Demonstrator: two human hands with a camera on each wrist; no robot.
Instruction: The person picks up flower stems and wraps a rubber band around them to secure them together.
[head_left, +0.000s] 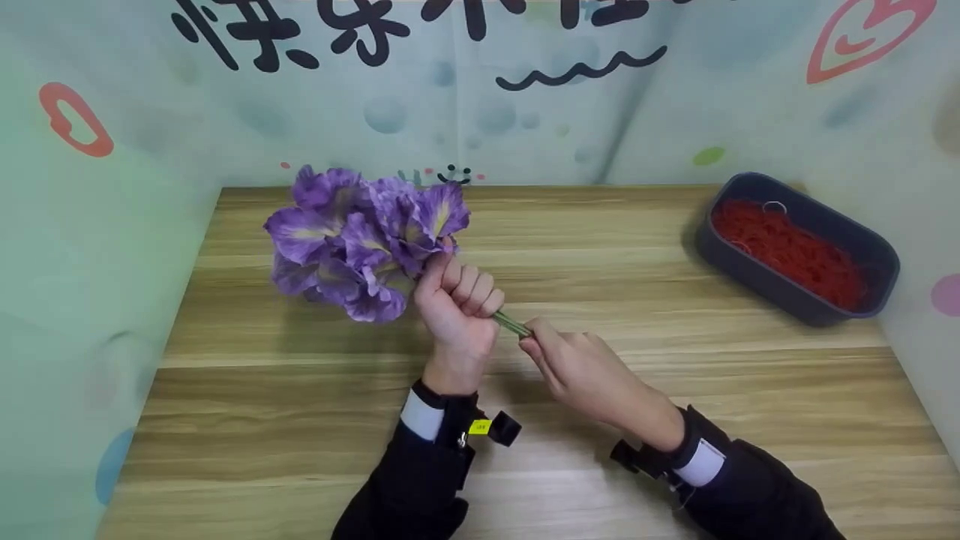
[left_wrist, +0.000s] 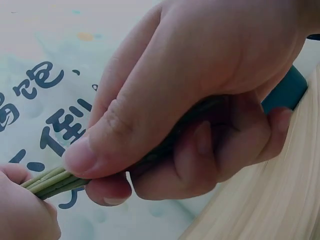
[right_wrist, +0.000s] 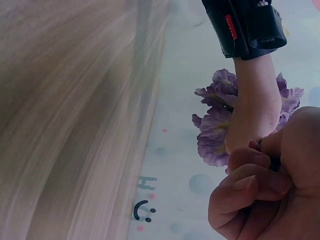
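A bunch of purple artificial-looking flowers (head_left: 367, 244) is held sideways above the table, blooms to the left. My left hand (head_left: 457, 311) grips the stems just below the blooms, fingers curled round them. Green stems (head_left: 512, 324) run from the left fist down to my right hand (head_left: 589, 367), which pinches their lower part between thumb and index finger. In the left wrist view the right thumb (left_wrist: 82, 155) presses on the gathered stems (left_wrist: 52, 182). The stem ends are hidden inside the right hand. The right wrist view shows ruffled petals (right_wrist: 215, 132) behind the left forearm.
A dark blue-grey tub (head_left: 780, 296) stands at the back right of the wooden table (head_left: 247, 435), filled with red stringy loops (head_left: 795, 251) and a few pale rings. A printed cloth (head_left: 315, 112) hangs behind the table and at both sides.
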